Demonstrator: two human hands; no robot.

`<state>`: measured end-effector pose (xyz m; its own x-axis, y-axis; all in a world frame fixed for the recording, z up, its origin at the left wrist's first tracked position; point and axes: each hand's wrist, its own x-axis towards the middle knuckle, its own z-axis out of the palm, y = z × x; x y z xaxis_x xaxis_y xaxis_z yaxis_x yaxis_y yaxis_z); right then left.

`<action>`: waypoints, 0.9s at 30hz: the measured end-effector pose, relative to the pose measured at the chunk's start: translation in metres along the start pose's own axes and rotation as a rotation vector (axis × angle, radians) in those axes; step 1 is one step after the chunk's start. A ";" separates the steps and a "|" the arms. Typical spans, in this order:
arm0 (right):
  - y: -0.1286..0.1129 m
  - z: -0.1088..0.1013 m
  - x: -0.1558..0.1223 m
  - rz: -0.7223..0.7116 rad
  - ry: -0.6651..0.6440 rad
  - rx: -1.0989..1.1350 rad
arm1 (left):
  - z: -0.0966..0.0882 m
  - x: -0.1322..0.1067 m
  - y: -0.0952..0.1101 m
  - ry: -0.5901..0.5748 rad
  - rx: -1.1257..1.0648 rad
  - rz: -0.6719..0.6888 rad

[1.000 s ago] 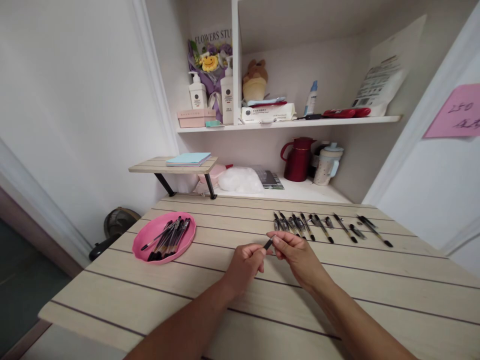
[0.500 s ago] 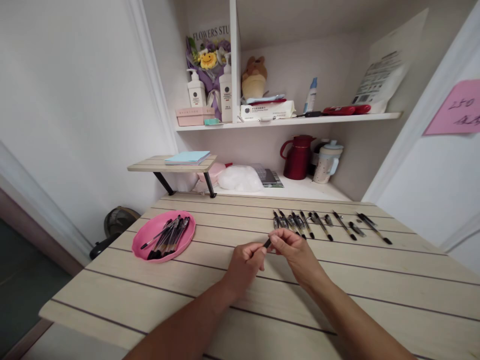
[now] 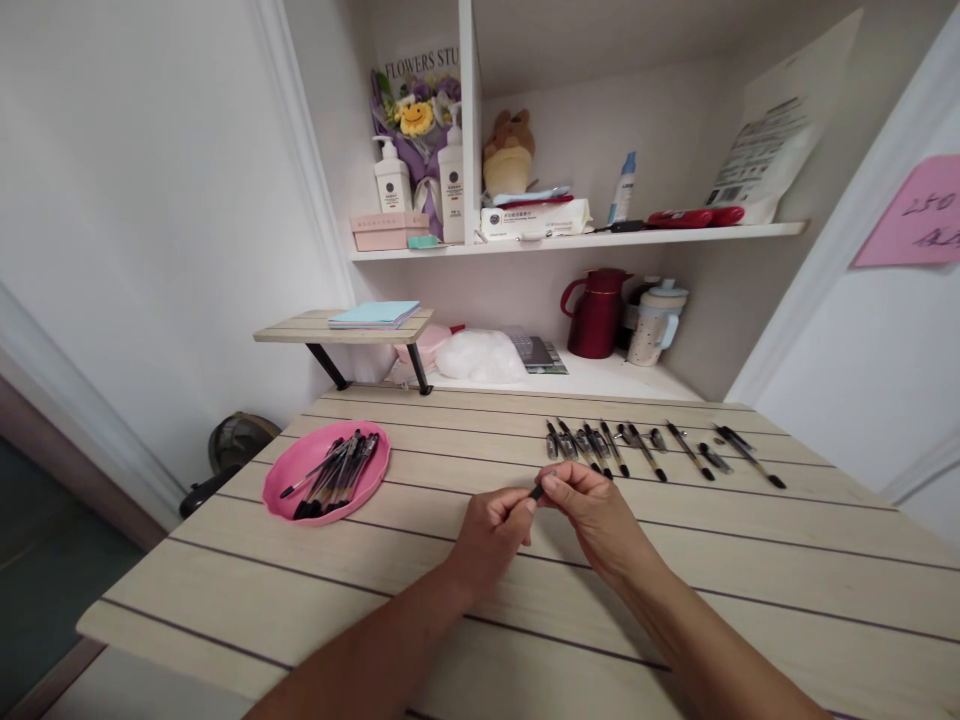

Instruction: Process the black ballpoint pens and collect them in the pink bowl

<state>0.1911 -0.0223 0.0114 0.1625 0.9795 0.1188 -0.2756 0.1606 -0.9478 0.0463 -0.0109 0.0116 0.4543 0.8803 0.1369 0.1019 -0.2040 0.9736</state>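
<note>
watching from far away, i see the left hand (image 3: 487, 530) curled up, pinching a small dark stick (image 3: 536, 491) with thumb and finger. the right hand (image 3: 589, 505) is nearly closed too, pinching the stick's other end. the stick is between the two hands, over the wooden table (image 3: 465, 440). the hands hide part of it. a pink bowl (image 3: 296, 455) with pens (image 3: 349, 475) sits to the left. more pens (image 3: 647, 455) and small bits (image 3: 716, 459) lie past the right hand.
</note>
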 end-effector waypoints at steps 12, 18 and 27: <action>-0.002 0.000 -0.002 0.066 -0.053 0.102 | -0.003 0.005 -0.006 -0.069 -0.091 -0.122; -0.001 0.001 -0.001 0.063 -0.001 0.094 | -0.004 0.005 -0.005 -0.080 -0.045 -0.089; 0.002 -0.003 0.001 0.051 0.005 0.068 | -0.004 0.005 -0.003 -0.065 0.024 -0.053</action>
<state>0.1934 -0.0209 0.0089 0.1512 0.9861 0.0694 -0.3472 0.1187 -0.9302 0.0447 -0.0044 0.0097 0.5040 0.8607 0.0727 0.1476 -0.1688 0.9745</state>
